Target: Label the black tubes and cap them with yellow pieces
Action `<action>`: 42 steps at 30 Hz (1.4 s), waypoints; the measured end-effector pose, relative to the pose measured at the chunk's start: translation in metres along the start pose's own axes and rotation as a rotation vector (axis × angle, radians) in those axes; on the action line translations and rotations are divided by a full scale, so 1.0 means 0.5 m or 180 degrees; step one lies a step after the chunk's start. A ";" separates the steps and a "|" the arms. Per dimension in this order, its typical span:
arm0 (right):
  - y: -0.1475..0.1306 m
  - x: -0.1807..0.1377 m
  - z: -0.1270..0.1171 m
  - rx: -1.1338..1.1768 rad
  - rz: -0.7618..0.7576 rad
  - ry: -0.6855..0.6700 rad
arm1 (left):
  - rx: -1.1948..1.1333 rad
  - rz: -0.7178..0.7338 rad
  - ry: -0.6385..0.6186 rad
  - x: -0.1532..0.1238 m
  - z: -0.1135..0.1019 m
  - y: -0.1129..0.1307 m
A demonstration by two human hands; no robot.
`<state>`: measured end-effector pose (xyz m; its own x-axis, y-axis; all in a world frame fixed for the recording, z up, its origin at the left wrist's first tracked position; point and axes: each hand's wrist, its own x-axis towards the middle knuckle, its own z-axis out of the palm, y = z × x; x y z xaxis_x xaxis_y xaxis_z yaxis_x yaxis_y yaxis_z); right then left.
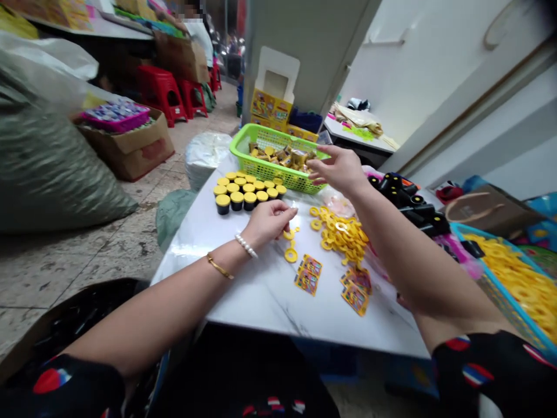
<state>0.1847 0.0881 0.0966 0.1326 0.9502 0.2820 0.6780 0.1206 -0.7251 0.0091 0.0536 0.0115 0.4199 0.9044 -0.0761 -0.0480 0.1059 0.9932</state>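
My left hand [270, 223] rests on the white marble table [261, 290] with its fingers pinched on a small part I cannot make out, beside loose yellow rings [290, 254]. My right hand [338, 168] hovers at the front rim of the green basket [256, 152], fingers curled, near the small packets inside it; whether it holds one is unclear. Rows of black pots with yellow lids [246, 191] stand left of my left hand. A heap of yellow rings [342, 232] lies under my right forearm. Printed yellow cards [308, 274] lie nearer me.
Black tubes [413, 203] lie at the right. A blue tray of yellow rings [517, 278] sits at the far right. A cardboard box [130, 148], large sacks [47, 162] and red stools [159, 90] stand on the floor at the left. A person [198, 35] is far behind.
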 end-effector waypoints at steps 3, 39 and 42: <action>0.027 -0.097 -0.014 -0.0565 -0.0143 -0.0265 | 0.0047 0.0081 -0.0067 -0.003 0.001 0.007; 0.154 -0.355 0.052 -0.0916 -0.0633 -0.0635 | 0.1868 0.1066 -0.0205 -0.032 0.019 0.003; 0.155 -0.348 0.053 -0.0782 -0.0619 -0.0751 | 0.1794 0.1063 -0.0118 -0.056 0.024 0.019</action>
<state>0.1953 -0.0602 -0.0253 -0.1659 0.9598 0.2265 0.8307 0.2597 -0.4923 0.0079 0.0241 0.0243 0.4961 0.8352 0.2374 0.2969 -0.4201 0.8575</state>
